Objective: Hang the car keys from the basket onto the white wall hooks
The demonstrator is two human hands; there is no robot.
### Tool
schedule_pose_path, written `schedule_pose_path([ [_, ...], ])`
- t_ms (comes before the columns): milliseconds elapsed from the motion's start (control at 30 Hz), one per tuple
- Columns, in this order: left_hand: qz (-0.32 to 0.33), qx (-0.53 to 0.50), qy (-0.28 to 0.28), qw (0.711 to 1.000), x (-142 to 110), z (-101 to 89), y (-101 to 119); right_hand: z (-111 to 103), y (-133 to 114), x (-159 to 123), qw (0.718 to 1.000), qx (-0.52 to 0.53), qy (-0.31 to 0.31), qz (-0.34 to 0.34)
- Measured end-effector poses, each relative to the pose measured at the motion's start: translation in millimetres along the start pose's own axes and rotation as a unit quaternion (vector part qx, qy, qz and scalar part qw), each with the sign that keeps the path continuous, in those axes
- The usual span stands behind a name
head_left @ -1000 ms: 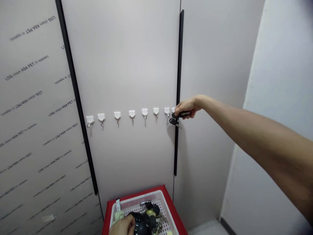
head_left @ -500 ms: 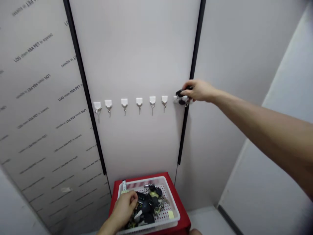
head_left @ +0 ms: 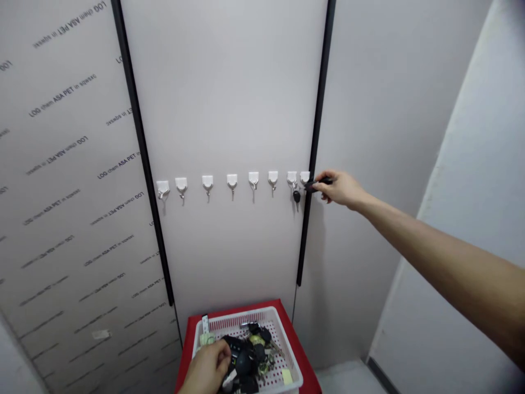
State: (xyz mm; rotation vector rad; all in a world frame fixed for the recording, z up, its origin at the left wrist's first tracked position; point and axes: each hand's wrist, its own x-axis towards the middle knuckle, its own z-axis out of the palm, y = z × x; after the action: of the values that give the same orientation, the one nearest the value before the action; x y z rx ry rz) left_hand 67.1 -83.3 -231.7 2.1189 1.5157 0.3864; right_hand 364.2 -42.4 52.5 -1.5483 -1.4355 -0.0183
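My right hand (head_left: 338, 187) is closed on a black key fob (head_left: 312, 186), beside the rightmost white hook (head_left: 304, 177) on the wall. A small black-headed key (head_left: 296, 196) hangs just below the second hook from the right (head_left: 291, 178); whether it is linked to the fob I cannot tell. My left hand (head_left: 207, 365) rests over the left side of a white plastic basket (head_left: 298, 372), its fingers curled together against a pile of keys (head_left: 246, 361). What those fingers hold, if anything, is hidden. The pile mixes black fobs with metal keys.
Several more white hooks (head_left: 232, 179) run in a row to the left across the pale panel. Black vertical strips (head_left: 322, 93) border that panel. The basket stands on a red-covered surface (head_left: 305, 355). A pale wall (head_left: 463, 180) rises at the right.
My right hand has shifted slightly right and away from the hooks, uncovering the two rightmost ones and the small black-headed key. My left hand stays at the basket. The view has tilted slightly.
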Motion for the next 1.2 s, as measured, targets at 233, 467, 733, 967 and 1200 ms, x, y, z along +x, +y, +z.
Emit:
schedule_pose_path([
  [233,0.007,0.008,-0.011,1.0,0,0.7,2,9,-17,7,0.98,-0.1,0.126,-0.117],
  [467,0.003,0.004,-0.009,1.0,1,0.2,4,15,-50,20,0.994,-0.03,0.056,-0.094],
  [733,0.013,0.011,-0.022,1.0,2,-1.6,3,-8,-25,0,0.996,-0.03,0.079,-0.035],
  [967,0.013,0.016,-0.052,0.998,6,4.6,2,-6,-10,-26,0.996,0.026,0.045,-0.074],
  [1200,0.018,0.015,-0.062,0.998,5,2.5,1,1,-27,7,0.989,0.119,0.075,-0.041],
])
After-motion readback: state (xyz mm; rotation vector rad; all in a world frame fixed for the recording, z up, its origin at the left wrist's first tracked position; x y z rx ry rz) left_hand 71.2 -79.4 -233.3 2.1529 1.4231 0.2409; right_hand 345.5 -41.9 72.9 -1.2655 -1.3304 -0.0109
